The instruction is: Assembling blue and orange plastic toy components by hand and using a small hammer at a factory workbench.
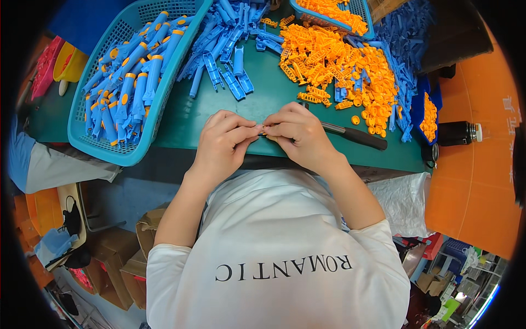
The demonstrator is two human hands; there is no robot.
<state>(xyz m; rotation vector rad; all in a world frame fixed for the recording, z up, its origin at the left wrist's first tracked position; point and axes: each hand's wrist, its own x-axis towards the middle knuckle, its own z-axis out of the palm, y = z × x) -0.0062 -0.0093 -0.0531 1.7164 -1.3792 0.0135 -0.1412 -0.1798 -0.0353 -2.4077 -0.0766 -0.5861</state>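
Observation:
My left hand (223, 138) and my right hand (302, 134) meet at the table's front edge, fingertips pinched together. Between them is a tiny piece, mostly covered by the fingers; only a speck of orange and a dark bit show. Just beyond my right hand lies a hammer-like tool with a black grip (365, 139), partly hidden by that hand. Past my hands are loose blue half-shells (232, 83) and a heap of orange ladder-shaped pieces (309, 49). Small round orange caps (378, 82) are heaped to the right.
At the left, a teal basket (130, 157) holds blue tubes with orange ends. Another blue basket (329, 21) of orange pieces stands at the back. More blue parts (402, 38) pile up at the far right. A black bottle (457, 133) and a blue bin (421, 101) are at the right edge.

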